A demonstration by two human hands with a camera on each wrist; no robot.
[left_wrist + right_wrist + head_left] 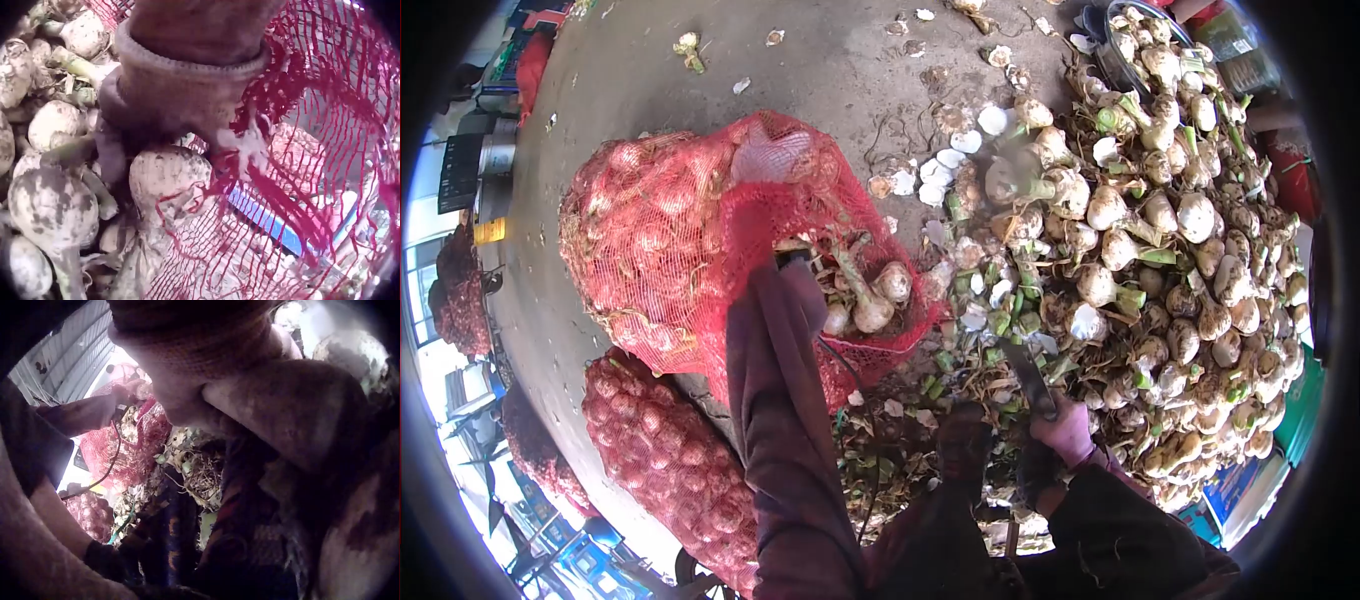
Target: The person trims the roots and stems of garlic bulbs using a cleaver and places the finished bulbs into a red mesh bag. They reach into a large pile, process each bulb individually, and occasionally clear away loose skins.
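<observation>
My left hand (181,100), in a knitted-cuff glove, reaches into the mouth of a red mesh bag (645,240), and the netting largely hides it in the head view. In the left wrist view a garlic bulb (172,178) lies right under its fingers, with bag netting at its side; I cannot tell whether the fingers grip the bulb. More garlic bulbs (875,310) with cut stems show in the bag's mouth. Low in the head view, my right hand (1065,432) grips a knife (1030,378), its dark blade pointing up and left over green stem trimmings.
A large heap of garlic (1180,330) with stems covers the right side. A metal basin (1112,55) with bulbs stands behind it. Another filled red mesh bag (665,450) lies at lower left. Loose skins and cut stems (940,400) litter the concrete floor (830,60).
</observation>
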